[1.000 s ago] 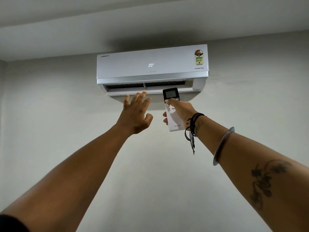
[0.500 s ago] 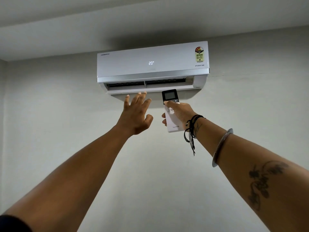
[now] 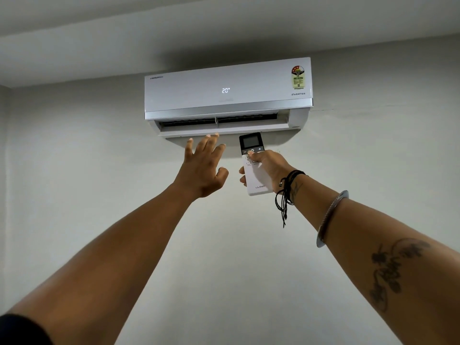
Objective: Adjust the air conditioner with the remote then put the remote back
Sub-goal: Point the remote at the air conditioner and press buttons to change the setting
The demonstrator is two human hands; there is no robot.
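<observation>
A white wall-mounted air conditioner (image 3: 227, 92) hangs high on the wall, its display reading 20 and its louver flap open underneath. My right hand (image 3: 270, 166) grips a white remote (image 3: 257, 179) with a dark screen at its top, pointed up at the unit; the thumb rests on the buttons just below the screen. My left hand (image 3: 202, 168) is raised beside the remote, palm forward and fingers spread, with the fingertips just under the open flap. It holds nothing.
A plain grey wall (image 3: 99, 170) fills the view below and around the unit. The ceiling (image 3: 174, 28) meets it close above the air conditioner. Black threads and a metal bangle sit on my right forearm.
Both hands have held their pose. The view has shifted slightly, so the air conditioner sits a little higher in the frame and the fingertips are lower against the flap.
</observation>
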